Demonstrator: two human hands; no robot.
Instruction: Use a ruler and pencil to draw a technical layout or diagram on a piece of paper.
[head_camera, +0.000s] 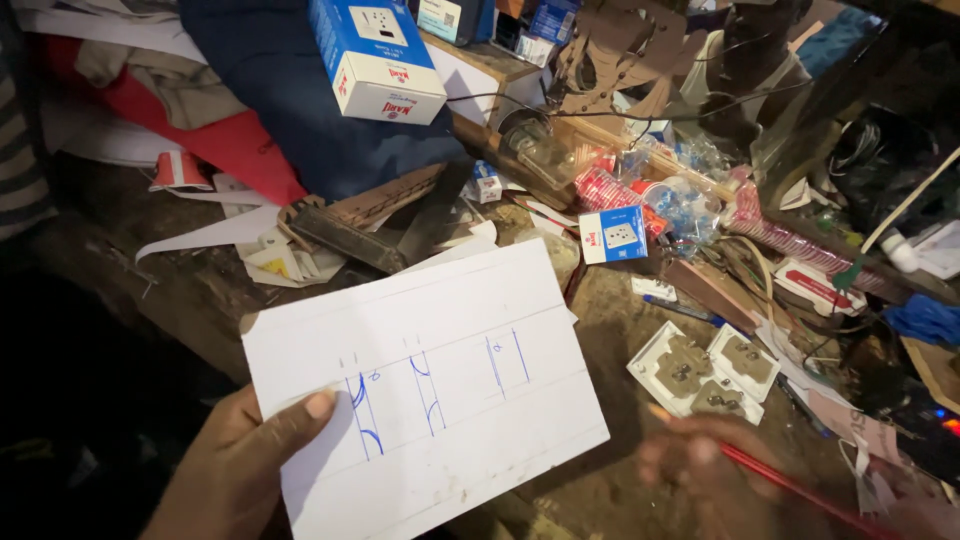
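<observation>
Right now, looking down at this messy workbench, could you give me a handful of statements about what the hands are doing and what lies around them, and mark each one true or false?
1. The left hand holds a white sheet of paper with blue pen marks on it. True.
2. The right hand is empty. False: it holds a red pencil.
3. White socket plates lie on the bench to the right of the paper. True.
4. The paper lies flat under a heap of tools. False: it is held up by its lower left edge, with nothing on it.
5. A blue and white box sits at the top of the view. True.
</observation>
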